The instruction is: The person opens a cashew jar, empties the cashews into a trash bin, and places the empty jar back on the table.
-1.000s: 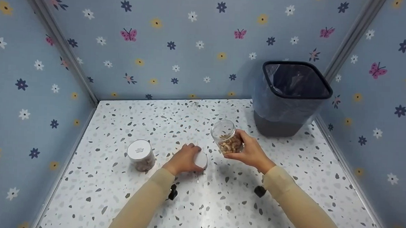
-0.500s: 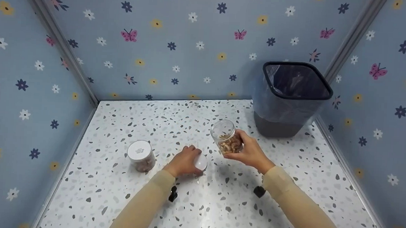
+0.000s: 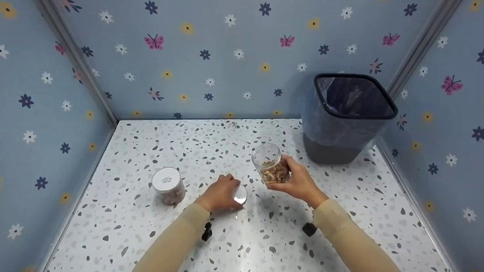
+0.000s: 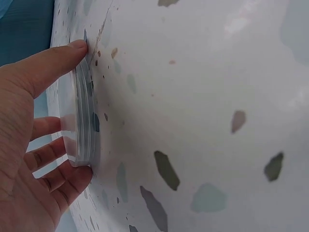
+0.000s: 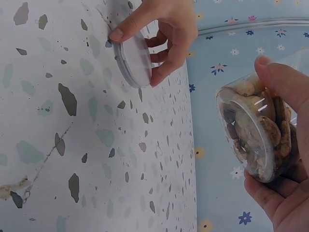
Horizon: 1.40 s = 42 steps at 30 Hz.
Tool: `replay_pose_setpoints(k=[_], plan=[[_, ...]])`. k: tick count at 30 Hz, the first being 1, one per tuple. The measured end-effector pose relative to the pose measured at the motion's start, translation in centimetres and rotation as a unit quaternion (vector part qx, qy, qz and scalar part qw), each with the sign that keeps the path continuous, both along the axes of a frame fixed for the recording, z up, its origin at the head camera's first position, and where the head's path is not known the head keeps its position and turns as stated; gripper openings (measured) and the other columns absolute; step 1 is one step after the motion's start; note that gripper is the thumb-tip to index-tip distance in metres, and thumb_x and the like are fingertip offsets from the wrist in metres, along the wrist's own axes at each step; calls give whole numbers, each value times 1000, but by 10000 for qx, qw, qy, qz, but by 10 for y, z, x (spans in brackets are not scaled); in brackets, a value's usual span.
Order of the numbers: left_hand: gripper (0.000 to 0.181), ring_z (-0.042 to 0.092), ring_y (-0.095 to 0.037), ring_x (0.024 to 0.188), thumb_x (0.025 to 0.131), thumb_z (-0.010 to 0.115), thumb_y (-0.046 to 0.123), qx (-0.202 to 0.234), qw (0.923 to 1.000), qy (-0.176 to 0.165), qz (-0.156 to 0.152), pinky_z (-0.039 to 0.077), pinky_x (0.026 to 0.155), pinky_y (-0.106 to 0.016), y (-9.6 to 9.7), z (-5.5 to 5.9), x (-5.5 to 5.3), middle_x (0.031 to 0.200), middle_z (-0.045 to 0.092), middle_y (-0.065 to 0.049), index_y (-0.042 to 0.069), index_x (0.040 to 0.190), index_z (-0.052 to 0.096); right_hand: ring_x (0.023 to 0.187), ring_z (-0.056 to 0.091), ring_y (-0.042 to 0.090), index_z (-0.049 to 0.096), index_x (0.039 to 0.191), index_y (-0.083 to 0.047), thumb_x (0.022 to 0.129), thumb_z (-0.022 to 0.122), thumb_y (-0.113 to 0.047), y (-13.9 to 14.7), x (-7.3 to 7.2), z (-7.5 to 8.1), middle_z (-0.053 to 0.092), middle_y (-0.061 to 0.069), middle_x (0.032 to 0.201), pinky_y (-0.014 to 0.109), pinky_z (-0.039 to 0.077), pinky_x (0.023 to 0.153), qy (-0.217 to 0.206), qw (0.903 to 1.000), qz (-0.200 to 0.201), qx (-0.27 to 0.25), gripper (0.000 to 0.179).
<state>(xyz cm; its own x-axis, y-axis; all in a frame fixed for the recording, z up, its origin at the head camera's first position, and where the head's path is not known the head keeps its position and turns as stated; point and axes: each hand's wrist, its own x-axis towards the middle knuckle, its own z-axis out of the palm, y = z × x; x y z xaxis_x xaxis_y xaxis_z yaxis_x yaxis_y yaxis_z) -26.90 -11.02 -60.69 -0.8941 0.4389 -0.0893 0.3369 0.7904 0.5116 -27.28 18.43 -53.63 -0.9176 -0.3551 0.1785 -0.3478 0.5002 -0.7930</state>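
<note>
My left hand (image 3: 218, 194) grips a round white lid (image 3: 240, 194), thumb on one side of its edge and fingers on the other. In the left wrist view the lid (image 4: 83, 123) lies close along the speckled tabletop, its ridged rim toward the surface. My right hand (image 3: 299, 182) holds a clear lidless jar (image 3: 267, 155) above the table, its mouth tilted toward the back left. Brown, nut-like pieces (image 5: 275, 123) fill its lower part. To the left of my left hand stands a second jar (image 3: 170, 192) with a white printed lid on it.
A grey bin (image 3: 333, 150) with a black rim and plastic liner stands at the back right. Flower-patterned walls (image 3: 224, 76) enclose the back and both sides of the speckled table (image 3: 140, 229). Black objects (image 3: 310, 229) show beside both forearms.
My left hand has shifted very slightly toward me, and the lid's top now catches a bright glare. My right hand and its jar have stayed nearly still.
</note>
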Motion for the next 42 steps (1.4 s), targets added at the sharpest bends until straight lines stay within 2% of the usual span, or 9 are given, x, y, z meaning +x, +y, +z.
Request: replay_pose_setpoints(k=[7, 17, 24, 35, 42], plan=[[92, 56, -36, 127, 77, 96, 44, 8, 9999, 79, -102, 54, 112, -51, 0, -1, 0, 137, 61, -17, 0, 149, 61, 133, 67, 34, 50, 156, -5, 77, 102, -26, 0, 1, 1, 67, 15, 146, 56, 54, 113, -73, 10000, -9, -19, 97], [95, 56, -36, 129, 76, 96, 47, 5, 10000, -36, -27, 53, 113, -51, 2, 1, -1, 141, 60, -17, 3, 151, 59, 133, 66, 35, 50, 156, -3, 77, 102, -25, 3, -1, 0, 67, 16, 146, 56, 54, 113, 2, 10000, -37, 14, 97], [93, 56, -35, 129, 78, 94, 49, -91, 10000, -1, -36, 54, 112, -52, 4, 1, -5, 141, 60, -18, 3, 151, 59, 135, 65, 33, 52, 155, -7, 76, 102, -26, 4, -2, 2, 67, 14, 146, 55, 52, 116, -86, 9999, -92, 5, 95], [90, 55, -35, 130, 81, 94, 48, -26, 10000, -40, -12, 54, 111, -53, 5, 16, -9, 144, 59, -17, 4, 151, 60, 130, 68, 35, 52, 154, -1, 77, 102, -24, 9, -5, 9, 69, 17, 143, 57, 55, 112, 140, 9998, -126, -61, 95], [89, 55, -36, 134, 83, 93, 48, -152, 9998, 55, -64, 53, 114, -52, 5, 26, -16, 146, 59, -17, 4, 152, 60, 132, 68, 33, 55, 151, -4, 75, 103, -20, 14, -7, 10, 71, 16, 142, 55, 55, 113, 235, 9995, -215, -51, 91]])
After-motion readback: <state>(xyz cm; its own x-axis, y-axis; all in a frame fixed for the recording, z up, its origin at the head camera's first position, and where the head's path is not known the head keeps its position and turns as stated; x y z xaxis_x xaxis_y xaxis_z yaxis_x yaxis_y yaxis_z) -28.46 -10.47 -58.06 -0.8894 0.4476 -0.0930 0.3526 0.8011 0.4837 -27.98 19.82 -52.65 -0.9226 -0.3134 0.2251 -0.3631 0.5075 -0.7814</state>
